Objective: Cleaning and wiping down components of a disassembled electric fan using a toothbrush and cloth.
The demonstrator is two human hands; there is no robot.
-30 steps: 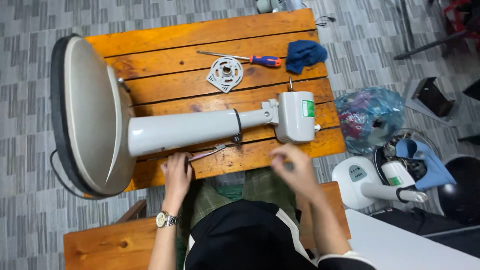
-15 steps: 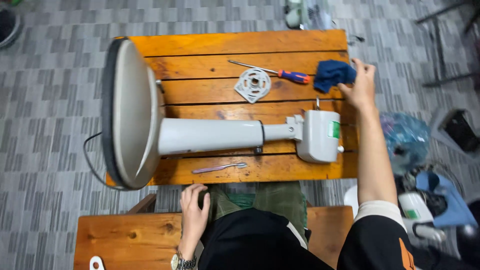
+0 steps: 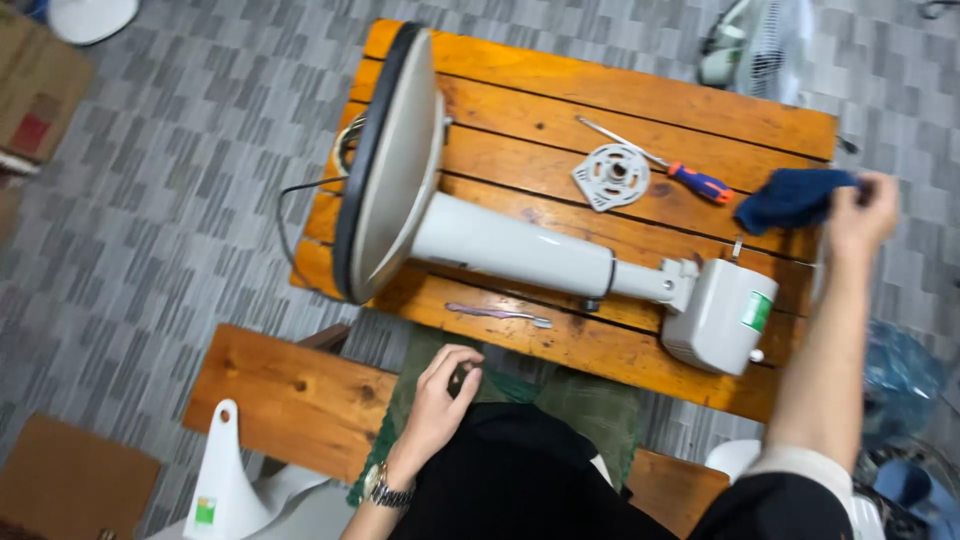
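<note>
Your right hand [image 3: 862,212] is out at the far right of the worktop [image 3: 600,90], fingers closed on the blue cloth [image 3: 793,198], which is lifted slightly off the planks; picking up the cloth looks like the step in hand. Your left hand [image 3: 445,385] rests in your lap at the near edge, fingers curled; whether it holds anything, you cannot tell.

The pale fan stand [image 3: 520,250] lies on its side across the worktop, its round base [image 3: 390,165] at the left and its motor housing [image 3: 722,315] just near the cloth. Bringing the cloth to it calls for a short draw inward, clear of the orange-handled screwdriver [image 3: 700,182] and the white round plate [image 3: 611,176] beside it. 1 slim metal tool [image 3: 498,314] lies near you.
</note>
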